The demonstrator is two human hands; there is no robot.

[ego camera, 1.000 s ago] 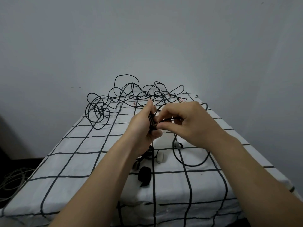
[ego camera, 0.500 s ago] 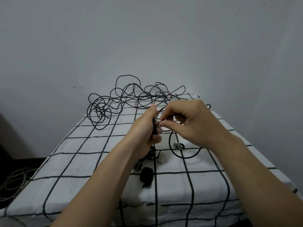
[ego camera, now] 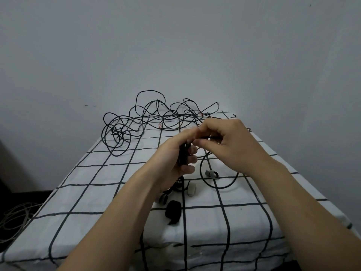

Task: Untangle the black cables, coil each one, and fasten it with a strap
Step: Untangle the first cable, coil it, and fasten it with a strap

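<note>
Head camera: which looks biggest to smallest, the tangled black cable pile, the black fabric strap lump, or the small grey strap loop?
1. tangled black cable pile: biggest, though farthest.
2. black fabric strap lump.
3. small grey strap loop: smaller-looking, but farther back, so unsure.

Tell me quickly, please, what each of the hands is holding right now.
Left hand: closed round the coil.
Right hand: pinching the cable leading to it.
</note>
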